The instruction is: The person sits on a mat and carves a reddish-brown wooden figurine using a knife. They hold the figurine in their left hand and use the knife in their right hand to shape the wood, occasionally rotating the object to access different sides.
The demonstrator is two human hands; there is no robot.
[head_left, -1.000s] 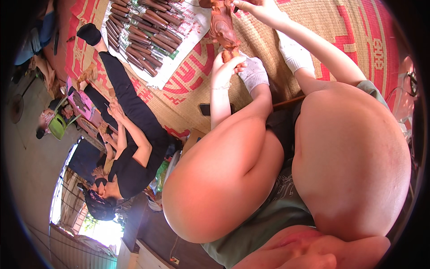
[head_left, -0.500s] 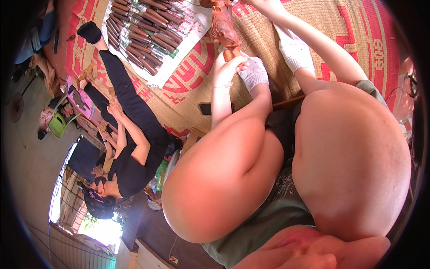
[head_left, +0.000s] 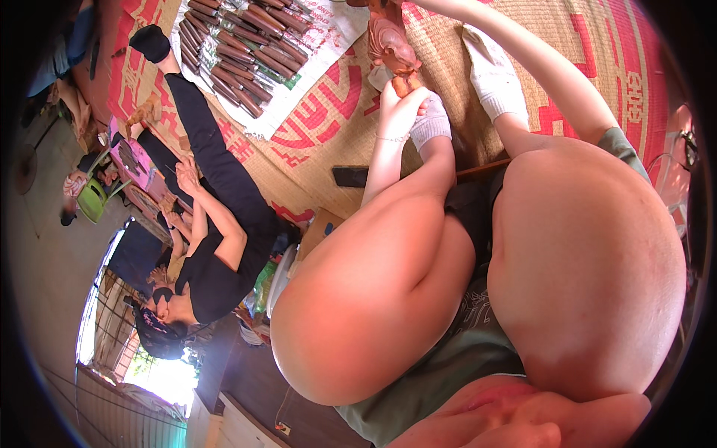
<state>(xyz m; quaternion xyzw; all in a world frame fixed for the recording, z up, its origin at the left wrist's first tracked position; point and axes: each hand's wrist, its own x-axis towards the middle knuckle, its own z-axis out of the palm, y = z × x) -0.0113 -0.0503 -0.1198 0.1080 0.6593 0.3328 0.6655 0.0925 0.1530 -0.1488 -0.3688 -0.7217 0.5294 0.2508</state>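
Note:
Between my feet stands a reddish-brown wood carving (head_left: 390, 46) with curling relief, running up past the top edge of the view. My left hand (head_left: 402, 112) is closed around its lower, paler end, beside my left sock. The thumb side shows; the fingers behind the wood are partly hidden. My right forearm (head_left: 541, 60) reaches across from the right to the top edge, where the hand itself is cut off, close to the carving's upper part. What that hand holds cannot be seen.
Several wooden-handled carving tools (head_left: 243, 52) lie on a white cloth (head_left: 328, 56) at the upper left. A dark phone-like slab (head_left: 349, 177) rests on the patterned mat (head_left: 299, 179). To the left sits another person (head_left: 224, 261) in black, hands on a wooden piece beside a pink surface.
My left hand and the carving have shifted slightly right and down. My right hand has slipped out past the top edge.

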